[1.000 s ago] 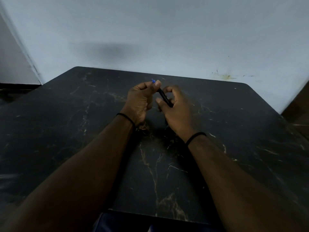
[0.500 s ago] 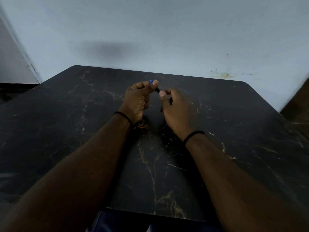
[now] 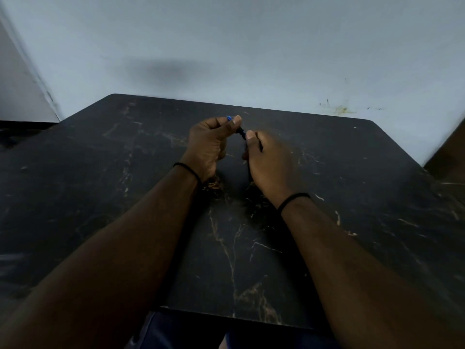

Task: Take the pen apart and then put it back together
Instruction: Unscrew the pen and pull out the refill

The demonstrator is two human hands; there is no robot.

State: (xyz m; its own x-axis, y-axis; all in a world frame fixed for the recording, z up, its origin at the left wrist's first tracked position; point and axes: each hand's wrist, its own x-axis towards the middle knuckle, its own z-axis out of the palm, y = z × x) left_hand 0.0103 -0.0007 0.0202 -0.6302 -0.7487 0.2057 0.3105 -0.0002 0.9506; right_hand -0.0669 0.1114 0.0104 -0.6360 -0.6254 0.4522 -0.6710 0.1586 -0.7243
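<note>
A thin dark pen (image 3: 241, 132) with a blue end is held above the middle of the black marble table (image 3: 100, 185). My left hand (image 3: 210, 144) pinches the blue end between thumb and curled fingers. My right hand (image 3: 266, 159) grips the pen's lower part, with its thumb tip close to the left thumb. Only a short stretch of the barrel shows between the two hands; the remainder is hidden inside my right fist.
A pale wall (image 3: 251, 46) rises right behind the table's far edge. A dark floor strip (image 3: 20, 129) lies at the left and a brown surface (image 3: 450, 152) at the right. My lap shows below the near table edge.
My right hand has slid up the pen towards the left hand, so less of the barrel shows. Both hands stay at the same spot above the table.
</note>
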